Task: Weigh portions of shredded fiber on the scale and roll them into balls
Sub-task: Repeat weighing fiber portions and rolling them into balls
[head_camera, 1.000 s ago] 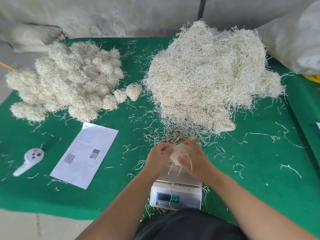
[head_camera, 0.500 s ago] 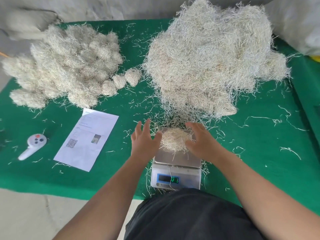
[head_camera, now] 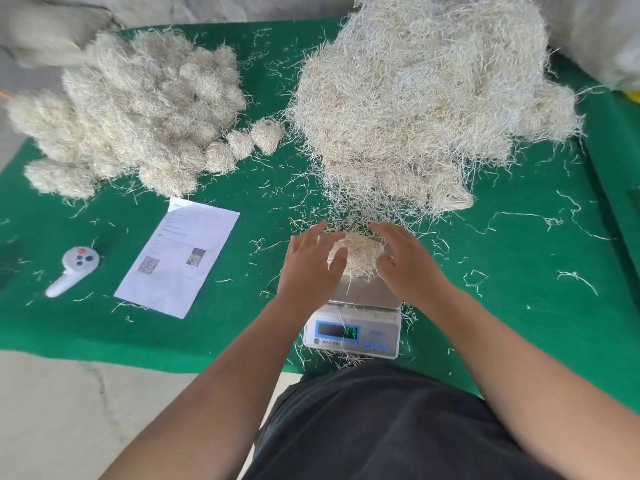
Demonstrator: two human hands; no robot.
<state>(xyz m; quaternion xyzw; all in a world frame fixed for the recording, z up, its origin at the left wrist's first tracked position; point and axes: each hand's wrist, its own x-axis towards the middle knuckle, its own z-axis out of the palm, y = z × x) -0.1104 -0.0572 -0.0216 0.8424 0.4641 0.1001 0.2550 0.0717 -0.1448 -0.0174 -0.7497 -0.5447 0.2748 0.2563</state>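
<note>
The scene is being viewed by a single wide-angle camera worn on the person's head; no second view is being given, so nothing is being shared between views. The camera is being pointed forward and steeply down over the green table [head_camera: 519, 306]. The scale [head_camera: 356, 327] is being framed just below the centre, close to the lens, with the left hand [head_camera: 308, 268] and right hand [head_camera: 408, 268] above it and both forearms running in from the bottom edge. The loose fiber heap [head_camera: 426, 98] and the pile of rolled balls [head_camera: 138, 112] are being seen farther off, toward the top. Straight edges are being bowed near the frame's borders.
</note>
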